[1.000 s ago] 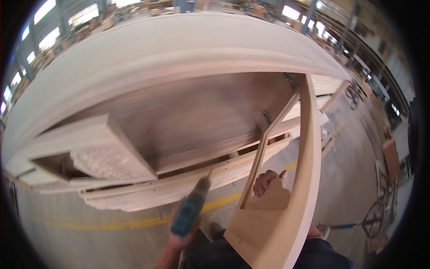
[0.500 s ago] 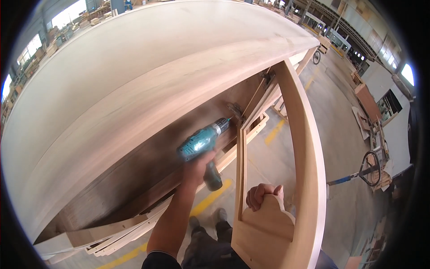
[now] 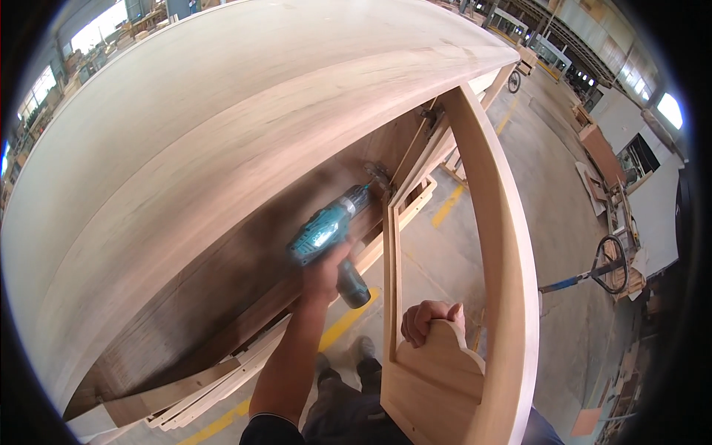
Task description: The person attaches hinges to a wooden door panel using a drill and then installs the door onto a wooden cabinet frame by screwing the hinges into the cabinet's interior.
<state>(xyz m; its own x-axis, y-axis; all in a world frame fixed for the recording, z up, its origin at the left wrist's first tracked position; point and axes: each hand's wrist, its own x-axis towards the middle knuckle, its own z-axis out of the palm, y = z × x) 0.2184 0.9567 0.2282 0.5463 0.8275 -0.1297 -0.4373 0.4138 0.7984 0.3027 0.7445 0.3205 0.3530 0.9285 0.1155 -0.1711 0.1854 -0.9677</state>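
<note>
My left hand [image 3: 326, 271] is wrapped around the grip of a teal cordless drill [image 3: 326, 230]. The drill points up and to the right inside a wooden cabinet [image 3: 245, 245]. Its tip is close to a metal hinge [image 3: 377, 173] joining the cabinet to an open door frame [image 3: 504, 245]; whether bit and hinge touch I cannot tell. My right hand [image 3: 434, 321] curls its fingers over the scalloped top edge of the door's wooden panel [image 3: 434, 371]. The door itself hides my right forearm.
The cabinet's broad pale top [image 3: 222, 81] spans the upper left. A second hinge [image 3: 430, 115] sits farther along the door. Yellow lines [image 3: 348, 319] mark the concrete floor. To the right stand a blue-handled cart [image 3: 578, 280] and leaning boards [image 3: 604, 152].
The whole view has shifted slightly, carrying the cabinet and door a little left and up in the picture. The drill stays beside the same hinge, and both hands keep their grips.
</note>
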